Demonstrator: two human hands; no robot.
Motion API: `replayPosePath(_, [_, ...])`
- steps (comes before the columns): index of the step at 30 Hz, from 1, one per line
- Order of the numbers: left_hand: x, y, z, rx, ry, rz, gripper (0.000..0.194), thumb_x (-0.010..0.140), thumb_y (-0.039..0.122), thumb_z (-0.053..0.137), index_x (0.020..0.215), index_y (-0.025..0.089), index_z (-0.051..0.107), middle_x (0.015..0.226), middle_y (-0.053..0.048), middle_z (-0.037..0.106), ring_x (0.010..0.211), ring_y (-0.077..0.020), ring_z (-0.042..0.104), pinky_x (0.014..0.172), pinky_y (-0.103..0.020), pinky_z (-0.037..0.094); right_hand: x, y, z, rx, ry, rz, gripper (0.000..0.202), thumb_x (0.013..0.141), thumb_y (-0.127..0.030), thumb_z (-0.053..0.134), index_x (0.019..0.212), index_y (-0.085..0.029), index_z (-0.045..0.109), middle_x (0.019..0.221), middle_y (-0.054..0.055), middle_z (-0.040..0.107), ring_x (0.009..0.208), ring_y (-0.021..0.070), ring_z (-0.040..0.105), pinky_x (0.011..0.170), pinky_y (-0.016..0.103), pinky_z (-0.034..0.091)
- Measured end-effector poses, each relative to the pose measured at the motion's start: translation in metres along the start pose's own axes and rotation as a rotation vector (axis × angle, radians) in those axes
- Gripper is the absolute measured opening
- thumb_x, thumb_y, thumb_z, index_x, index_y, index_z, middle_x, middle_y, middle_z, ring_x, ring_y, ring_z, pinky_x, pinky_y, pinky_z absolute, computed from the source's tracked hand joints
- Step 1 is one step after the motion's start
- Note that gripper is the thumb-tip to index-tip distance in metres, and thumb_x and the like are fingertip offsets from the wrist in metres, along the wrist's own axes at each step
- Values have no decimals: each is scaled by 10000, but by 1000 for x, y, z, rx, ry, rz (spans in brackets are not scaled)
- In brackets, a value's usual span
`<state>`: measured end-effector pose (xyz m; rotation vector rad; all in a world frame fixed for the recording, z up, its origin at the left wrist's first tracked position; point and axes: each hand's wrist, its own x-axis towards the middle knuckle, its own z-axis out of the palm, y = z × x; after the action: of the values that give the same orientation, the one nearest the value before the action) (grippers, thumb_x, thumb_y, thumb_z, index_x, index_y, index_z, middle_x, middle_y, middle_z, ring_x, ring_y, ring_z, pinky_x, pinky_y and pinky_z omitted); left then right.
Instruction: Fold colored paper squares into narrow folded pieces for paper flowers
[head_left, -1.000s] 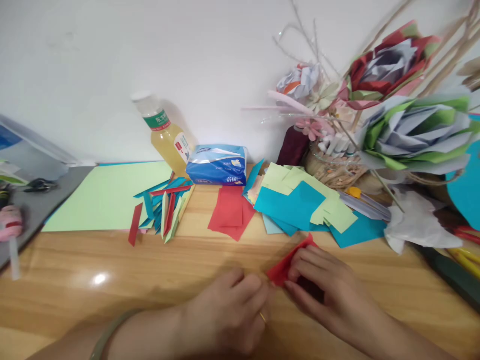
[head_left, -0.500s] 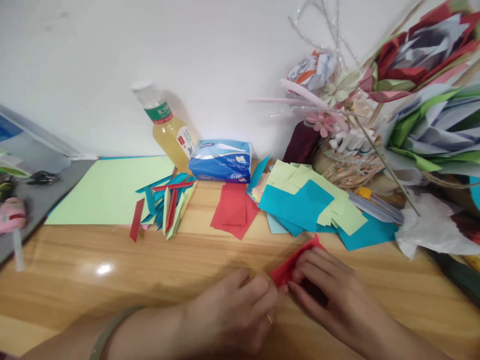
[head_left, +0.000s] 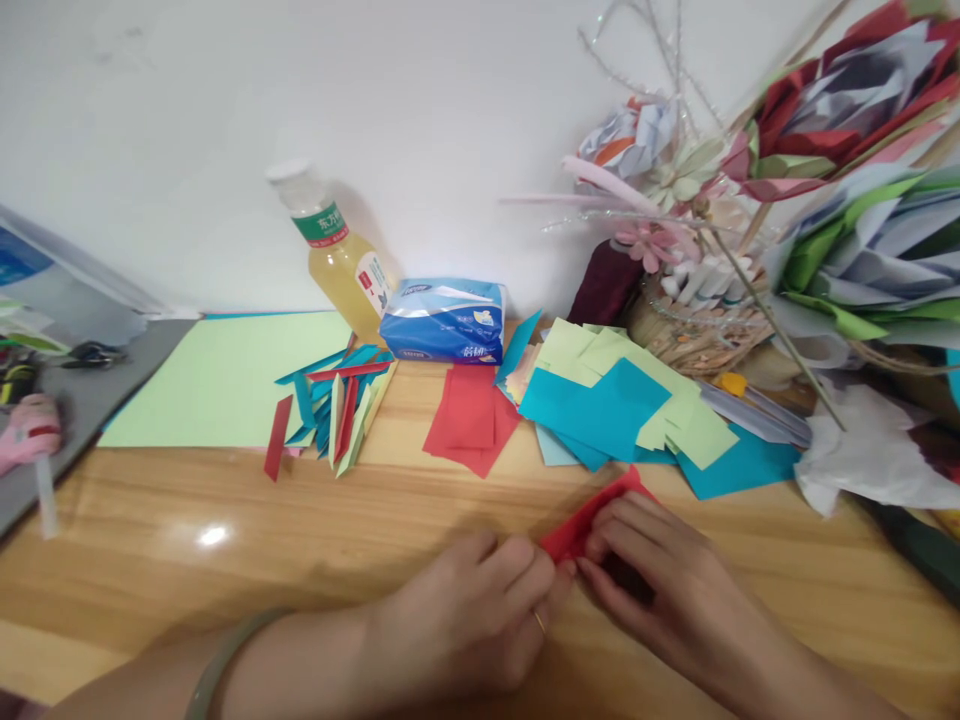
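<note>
Between my two hands, just above the wooden table, is a folded piece of red paper [head_left: 581,522]. My left hand [head_left: 480,605] is closed, pinching the paper's lower left end with thumb and fingers. Curled over its right part, my right hand [head_left: 660,575] grips it from the other side, and the fingertips of both hands nearly meet. My fingers cover the lower edge of the paper. Farther back lie flat red paper pieces [head_left: 470,420] and, to their right, a pile of blue [head_left: 600,400] and light green paper pieces [head_left: 701,430].
Folded colored paper strips [head_left: 334,405] lie beside a light green sheet [head_left: 202,380] at left. A drink bottle [head_left: 337,265] and a blue tissue pack [head_left: 444,320] stand by the wall. Paper flowers [head_left: 885,260] and a basket [head_left: 686,330] fill the right; a cutter [head_left: 757,410] lies below them.
The whole view has shifted very slightly. My hands keep their hold on the red paper, with only a tiny movement of the left fingers.
</note>
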<state>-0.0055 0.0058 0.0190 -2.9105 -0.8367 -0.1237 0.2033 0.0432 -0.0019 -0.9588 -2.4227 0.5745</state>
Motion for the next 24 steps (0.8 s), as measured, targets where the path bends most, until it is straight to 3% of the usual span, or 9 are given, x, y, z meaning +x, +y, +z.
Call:
replayPosePath(9, [2, -1, 5, -66, -87, -82, 282, 913, 208, 476, 1183, 128, 493, 813, -20, 547, 709, -170, 487, 567, -300, 363, 1, -5, -6, 45, -48, 59, 81, 874, -167, 435, 807, -213, 440, 796, 35, 540, 702, 160, 528, 601, 289, 457])
replayPosePath(19, [1, 2, 0, -80, -64, -71, 196, 892, 222, 490, 1038, 117, 566, 806, -31, 544, 696, -174, 445, 553, -308, 350, -2, 5, -10, -3, -69, -21, 148, 896, -147, 395, 809, -206, 498, 842, 55, 569, 729, 157, 555, 609, 286, 484])
replayPosePath(24, [-1, -8, 8, -85, 36, -172, 101, 891, 197, 509, 968, 187, 573, 766, -3, 527, 721, -175, 455, 596, -290, 358, -6, 3, -31, -119, -106, -198, 166, 886, -161, 466, 936, -223, 612, 942, 42, 666, 848, 185, 616, 722, 332, 520])
